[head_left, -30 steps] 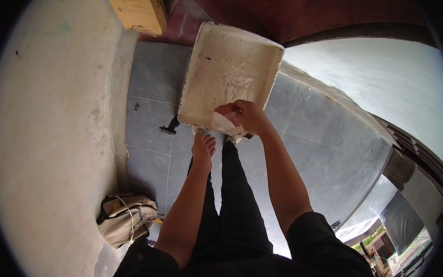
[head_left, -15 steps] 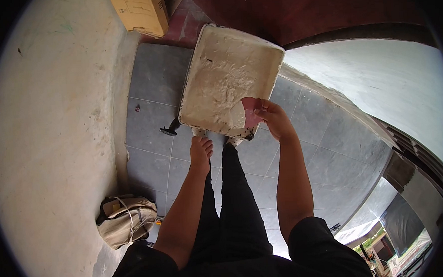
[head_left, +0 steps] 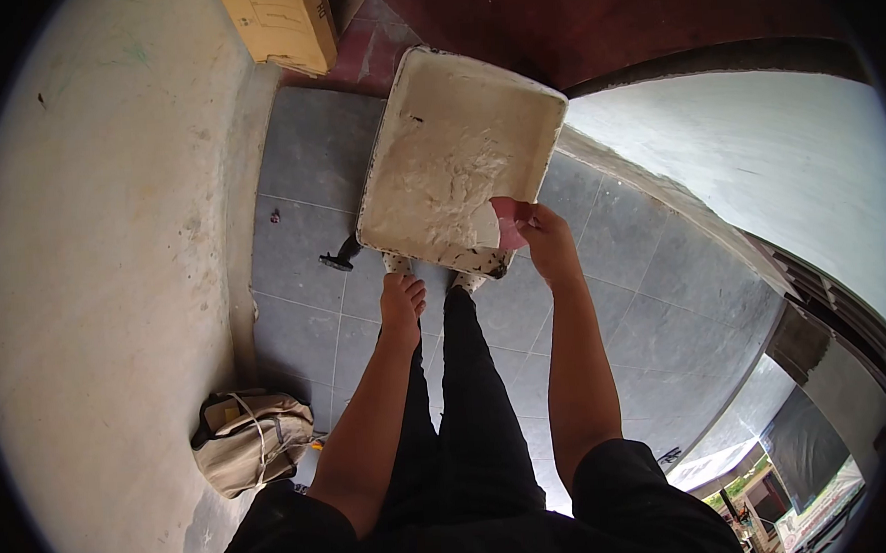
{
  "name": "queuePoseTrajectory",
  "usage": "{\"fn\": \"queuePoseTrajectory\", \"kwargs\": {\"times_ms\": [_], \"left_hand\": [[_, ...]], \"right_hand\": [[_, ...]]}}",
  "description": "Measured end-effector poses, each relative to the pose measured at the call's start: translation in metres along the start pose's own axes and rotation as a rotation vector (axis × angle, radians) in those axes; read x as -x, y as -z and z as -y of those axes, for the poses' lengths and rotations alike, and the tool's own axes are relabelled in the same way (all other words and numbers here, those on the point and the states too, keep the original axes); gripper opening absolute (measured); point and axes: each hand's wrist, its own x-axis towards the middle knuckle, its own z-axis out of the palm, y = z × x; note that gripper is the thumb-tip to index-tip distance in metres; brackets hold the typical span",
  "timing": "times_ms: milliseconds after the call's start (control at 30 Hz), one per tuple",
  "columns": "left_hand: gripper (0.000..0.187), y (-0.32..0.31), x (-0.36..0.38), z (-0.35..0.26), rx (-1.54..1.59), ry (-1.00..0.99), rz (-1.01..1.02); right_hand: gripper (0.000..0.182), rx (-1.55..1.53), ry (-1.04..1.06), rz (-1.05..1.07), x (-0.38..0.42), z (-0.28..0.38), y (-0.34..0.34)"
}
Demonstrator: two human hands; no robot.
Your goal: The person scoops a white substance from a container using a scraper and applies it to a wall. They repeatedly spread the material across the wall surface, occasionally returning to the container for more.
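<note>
My right hand (head_left: pixel 549 243) pinches a flat pink scraper (head_left: pixel 510 221) between thumb and fingers. Pale paste coats the scraper's left part, which is over the lower right corner of a large shallow tray (head_left: pixel 553 136). Thick off-white paste (head_left: pixel 447 166) covers the tray's bottom, ridged in the middle and smoother toward the far end. Below the tray's near edge, my left hand (head_left: pixel 401 299) hangs with its fingers curled in and nothing visible in them.
Grey floor tiles (head_left: pixel 311 233) surround the tray. A black-handled tool (head_left: pixel 340 257) lies at its left. A beige bag (head_left: pixel 254 442) rests against the left wall (head_left: pixel 121 243). At the top is a cardboard box (head_left: pixel 285 24); a pale wall (head_left: pixel 758 160) runs along the right.
My right hand has shifted slightly to the right with the scraper, and the forearm has drawn a little inward. My left hand stays in nearly the same place.
</note>
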Motion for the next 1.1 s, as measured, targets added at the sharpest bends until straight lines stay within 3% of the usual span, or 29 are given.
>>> {"fn": "queuePoseTrajectory", "kwargs": {"times_ms": [100, 333, 400, 633, 700, 833, 900, 1000, 1100], "left_hand": [[0.062, -0.001, 0.001, 0.002, -0.008, 0.003, 0.003], [0.061, -0.003, 0.001, 0.006, -0.011, 0.012, -0.008], [0.060, -0.004, 0.001, 0.006, -0.005, 0.011, -0.009], [0.052, -0.002, -0.005, 0.007, 0.035, -0.054, -0.079], [0.038, 0.003, -0.010, 0.007, 0.082, -0.147, -0.138], [0.040, 0.006, 0.010, 0.000, 0.011, -0.260, -0.185], [0.047, 0.007, 0.024, -0.002, -0.075, -0.428, -0.254], [0.053, -0.001, 0.053, -0.022, -0.045, -0.543, -0.109], [0.048, -0.039, 0.136, -0.069, 0.056, -0.568, 0.106]], "right_hand": [[0.027, -0.198, -0.044, 0.000, 0.000, -0.001, -0.001], [0.026, -0.155, -0.050, -0.020, 0.000, -0.001, 0.001], [0.026, -0.380, -0.098, 0.010, 0.000, -0.004, 0.001], [0.031, -0.586, -0.176, 0.056, 0.009, 0.005, 0.008], [0.033, -0.682, -0.189, 0.103, 0.011, 0.006, 0.010], [0.033, -0.827, -0.154, 0.170, 0.026, 0.023, 0.017], [0.034, -0.924, -0.128, 0.215, 0.044, 0.038, 0.024], [0.038, -1.049, -0.022, 0.247, 0.080, 0.081, 0.042], [0.036, -1.140, 0.109, 0.234, 0.124, 0.125, 0.063]]}}
